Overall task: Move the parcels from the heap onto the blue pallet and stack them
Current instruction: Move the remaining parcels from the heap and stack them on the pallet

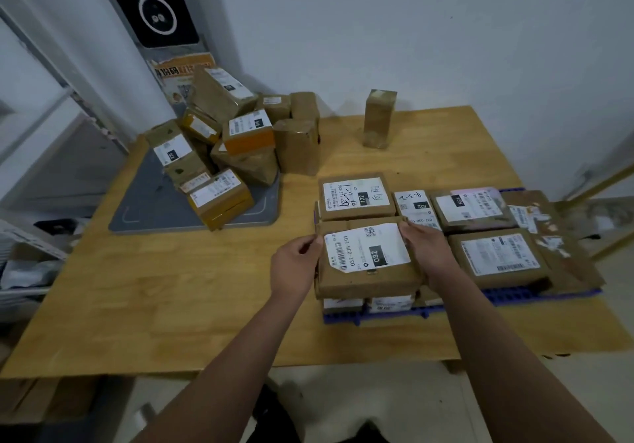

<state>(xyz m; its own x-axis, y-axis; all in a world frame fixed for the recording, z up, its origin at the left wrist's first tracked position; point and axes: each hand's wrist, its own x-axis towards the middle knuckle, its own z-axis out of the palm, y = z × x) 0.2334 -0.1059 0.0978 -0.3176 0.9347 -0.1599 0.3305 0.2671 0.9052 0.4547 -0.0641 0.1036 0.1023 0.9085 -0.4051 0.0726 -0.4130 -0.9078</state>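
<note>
- Parcel marked 032 [368,261] lies on top of other parcels [343,303] at the near left corner of the blue pallet [507,294].
- Left hand [295,264] grips its left edge, right hand [427,247] its right edge.
- The pallet sits on a wooden table [171,288] against a white wall [411,31].
- The heap [248,134] rests on a grey mat [147,202] at the far left.
</note>
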